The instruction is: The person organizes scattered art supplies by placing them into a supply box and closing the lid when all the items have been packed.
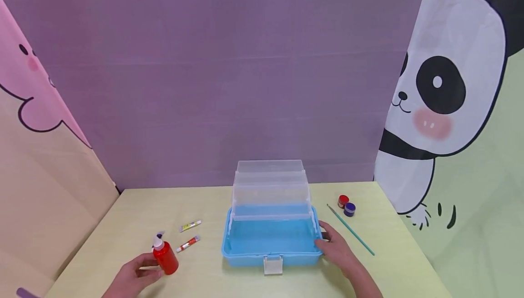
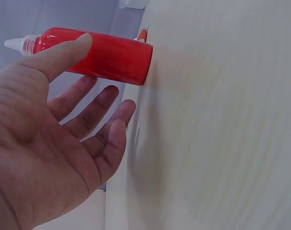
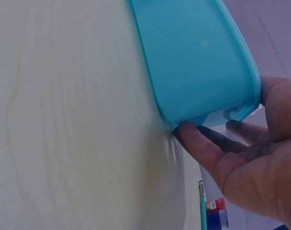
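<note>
My left hand (image 1: 135,274) holds a red squeeze bottle (image 1: 165,258) with a white pointed nozzle at the left of the table. In the left wrist view the thumb lies across the bottle (image 2: 105,55), and the lower fingers are loosely bent below it. Partly hidden behind it is another item with a dark purple top (image 1: 160,234). My right hand (image 1: 337,249) grips the right end of a light blue plastic box (image 1: 272,260), thumb at the rim. The box's clear lid (image 1: 270,184) is raised and its white latch (image 1: 273,265) hangs at the front.
Two small paint tubes, one yellow (image 1: 190,226) and one red (image 1: 188,244), lie between bottle and box. Right of the box are a teal paintbrush (image 1: 352,231), a red paint pot (image 1: 343,201) and a purple paint pot (image 1: 349,209). A purple cloth (image 1: 204,84) hangs behind the table.
</note>
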Demonstrator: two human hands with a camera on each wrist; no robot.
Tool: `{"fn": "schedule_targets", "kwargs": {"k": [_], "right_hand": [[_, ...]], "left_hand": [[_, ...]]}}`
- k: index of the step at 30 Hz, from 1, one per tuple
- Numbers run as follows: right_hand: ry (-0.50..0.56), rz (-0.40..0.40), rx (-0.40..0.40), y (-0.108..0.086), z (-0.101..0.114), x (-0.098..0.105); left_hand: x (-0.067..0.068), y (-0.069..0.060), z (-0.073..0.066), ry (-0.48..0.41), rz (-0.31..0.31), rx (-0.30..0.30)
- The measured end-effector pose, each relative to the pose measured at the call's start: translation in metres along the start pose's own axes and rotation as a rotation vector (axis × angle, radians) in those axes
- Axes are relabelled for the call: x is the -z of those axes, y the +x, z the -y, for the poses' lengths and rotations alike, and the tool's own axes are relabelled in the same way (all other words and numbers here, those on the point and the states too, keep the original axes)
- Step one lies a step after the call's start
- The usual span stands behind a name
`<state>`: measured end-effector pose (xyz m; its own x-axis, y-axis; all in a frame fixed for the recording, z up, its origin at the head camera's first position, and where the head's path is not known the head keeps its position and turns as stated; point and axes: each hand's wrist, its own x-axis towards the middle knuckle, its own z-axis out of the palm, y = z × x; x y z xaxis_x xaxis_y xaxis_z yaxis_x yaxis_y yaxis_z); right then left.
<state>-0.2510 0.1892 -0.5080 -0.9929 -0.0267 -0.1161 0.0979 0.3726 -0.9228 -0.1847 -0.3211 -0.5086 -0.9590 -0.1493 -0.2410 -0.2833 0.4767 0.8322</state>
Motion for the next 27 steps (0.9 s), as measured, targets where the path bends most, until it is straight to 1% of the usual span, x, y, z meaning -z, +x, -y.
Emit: {"fn": "schedule_targets", "kwargs": {"k": [9,13,15,19,27], "right_hand": [[-0.015,-0.003,-0.004,-0.003,0.005,0.001],[-0.008,-0.007,-0.003,-0.003,0.006,0.001],[-0.007,-0.006,-0.001,-0.002,0.005,0.001],[-0.012,0.001,-0.006,0.0,0.004,0.0],[-0.021,0.015,-0.016,0.0,0.005,0.001]], "left_hand": [[-0.006,0.008,-0.007,0.048,0.017,-0.054],[-0.01,0.013,-0.008,0.09,0.003,-0.08],[-0.012,0.015,-0.007,0.106,-0.005,-0.08],[-0.016,0.018,-0.006,0.127,-0.019,-0.048],[-0.022,0.018,-0.007,0.138,-0.062,-0.005]]}}
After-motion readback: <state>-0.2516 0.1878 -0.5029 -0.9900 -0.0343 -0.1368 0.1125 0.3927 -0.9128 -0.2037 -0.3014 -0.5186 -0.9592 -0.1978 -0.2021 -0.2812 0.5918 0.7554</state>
